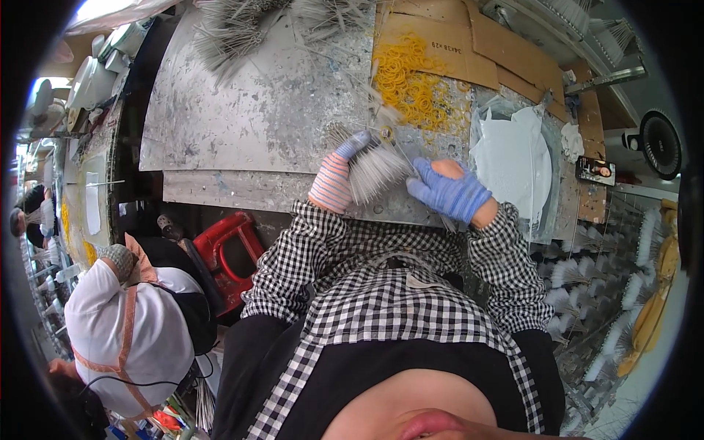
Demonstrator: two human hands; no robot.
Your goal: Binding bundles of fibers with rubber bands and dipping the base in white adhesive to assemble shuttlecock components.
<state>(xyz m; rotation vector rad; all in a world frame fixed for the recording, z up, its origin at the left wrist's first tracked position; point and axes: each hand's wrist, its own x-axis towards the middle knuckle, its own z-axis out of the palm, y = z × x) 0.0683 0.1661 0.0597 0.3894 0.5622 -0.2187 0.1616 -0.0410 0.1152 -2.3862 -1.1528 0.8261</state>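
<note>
My left hand [339, 173], in a pink-and-white striped glove with bluish fingertips, is closed round a bundle of thin whitish rods [378, 173]. The rods fan out toward the table's near edge. A small round yellowish piece [386, 135] sits at the top of the bundle, beside my left fingertips. To the right of the bundle is my right hand [449, 189], in a blue striped glove. Its fingers are bent together close to the rods, and whatever they pinch is too small to make out. Loose yellow rubber bands [414, 84] lie in a pile beyond my hands.
Grey rod bundles [233, 33] lie at the table's far side. Cardboard [455, 44] and a white paste-covered sheet [513, 158] are on the right, near a phone [595, 171]. A red stool [229, 253] and another person [139, 330] are at left; racks of rods [587, 279] stand right.
</note>
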